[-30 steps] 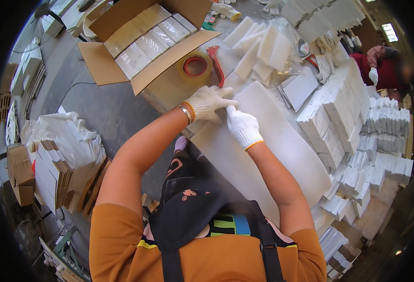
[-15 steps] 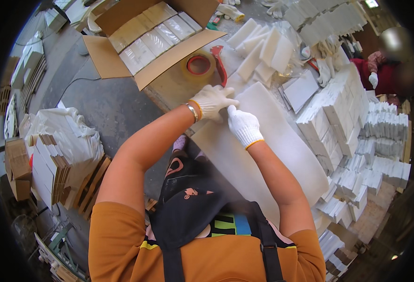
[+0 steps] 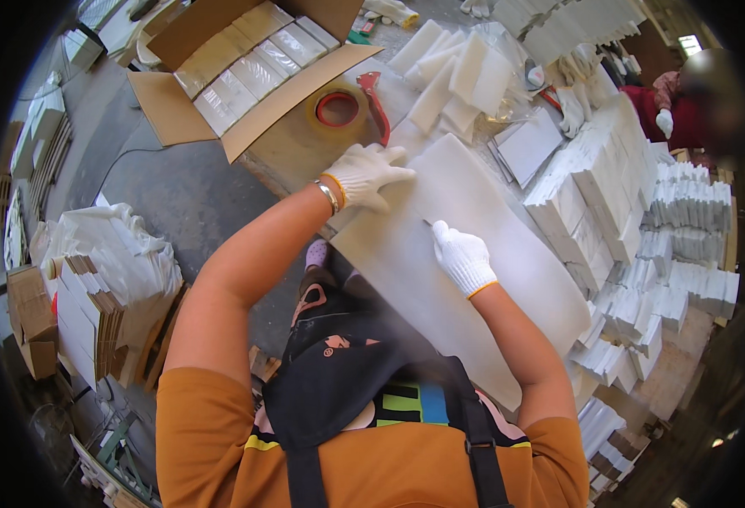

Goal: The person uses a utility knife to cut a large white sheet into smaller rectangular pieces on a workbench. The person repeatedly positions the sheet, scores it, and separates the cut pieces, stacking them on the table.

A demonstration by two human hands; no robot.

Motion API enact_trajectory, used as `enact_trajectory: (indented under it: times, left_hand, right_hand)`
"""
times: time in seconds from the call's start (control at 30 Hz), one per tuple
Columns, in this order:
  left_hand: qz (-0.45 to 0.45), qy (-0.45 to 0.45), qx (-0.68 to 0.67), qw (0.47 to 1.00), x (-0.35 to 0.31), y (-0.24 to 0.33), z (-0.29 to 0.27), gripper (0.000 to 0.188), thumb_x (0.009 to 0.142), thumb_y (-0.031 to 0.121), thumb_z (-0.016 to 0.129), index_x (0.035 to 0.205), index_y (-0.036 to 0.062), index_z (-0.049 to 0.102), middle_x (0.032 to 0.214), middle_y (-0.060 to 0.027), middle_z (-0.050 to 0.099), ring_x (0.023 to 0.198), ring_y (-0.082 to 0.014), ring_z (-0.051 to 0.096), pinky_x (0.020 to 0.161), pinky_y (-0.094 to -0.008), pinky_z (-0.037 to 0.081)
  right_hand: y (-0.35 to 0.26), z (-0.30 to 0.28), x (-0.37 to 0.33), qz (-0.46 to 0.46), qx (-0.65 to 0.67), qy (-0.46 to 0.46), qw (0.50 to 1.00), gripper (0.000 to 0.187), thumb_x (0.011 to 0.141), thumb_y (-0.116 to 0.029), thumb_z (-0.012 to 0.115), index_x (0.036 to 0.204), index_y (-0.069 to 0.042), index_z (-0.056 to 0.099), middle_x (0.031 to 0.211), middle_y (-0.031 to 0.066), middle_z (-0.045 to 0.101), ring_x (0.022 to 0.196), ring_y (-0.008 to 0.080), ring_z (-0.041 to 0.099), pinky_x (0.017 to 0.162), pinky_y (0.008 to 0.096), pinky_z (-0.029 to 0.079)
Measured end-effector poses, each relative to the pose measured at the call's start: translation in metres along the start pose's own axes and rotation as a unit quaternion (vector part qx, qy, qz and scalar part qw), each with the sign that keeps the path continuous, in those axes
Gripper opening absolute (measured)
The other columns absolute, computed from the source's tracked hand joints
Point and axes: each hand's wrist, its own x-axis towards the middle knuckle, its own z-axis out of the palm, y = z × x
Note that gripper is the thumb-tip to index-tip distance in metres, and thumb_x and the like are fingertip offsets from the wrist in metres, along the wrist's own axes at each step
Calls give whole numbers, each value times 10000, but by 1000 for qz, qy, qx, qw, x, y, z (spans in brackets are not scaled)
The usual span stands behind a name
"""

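Large white sheet (image 3: 474,254) lies flat on the work table (image 3: 292,152), running diagonally. Left hand (image 3: 364,173), white-gloved, presses the sheet's upper-left edge, fingers spread flat. Right hand (image 3: 464,258), gloved, sits mid-sheet, fingers closed on a thin dark tool (image 3: 428,223). Above the sheet: tape roll (image 3: 337,108), tan with red core; open brown carton (image 3: 245,59) of pale wrapped packs. Right of the sheet: stacks of white flat boxes (image 3: 609,203).

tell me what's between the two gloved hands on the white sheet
Only bare white sheet. In the head view, no other object lies between the left hand and the right hand.
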Motion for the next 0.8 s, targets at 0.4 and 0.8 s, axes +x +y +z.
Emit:
enact_trajectory:
  times: [0.4, 0.8]
  left_hand:
    - [-51, -46, 16, 998, 2, 20, -15, 685, 661, 271, 766, 1308, 216, 550, 1394, -135, 467, 1108, -340, 546, 877, -430, 466]
    - [12, -6, 73, 997, 6, 97, 57, 823, 723, 521, 725, 1431, 198, 455, 1550, -146, 299, 1429, -354, 262, 1147, -519, 186]
  right_hand:
    - [21, 23, -45, -2, 35, 43, 998, 52, 874, -103, 511, 911, -68, 504, 671, 116, 634, 542, 298, 654, 449, 440, 510]
    - [21, 3, -37, 18, 173, -57, 983, 171, 874, -102, 543, 1025, -22, 531, 858, 151, 684, 793, 321, 709, 640, 437, 565]
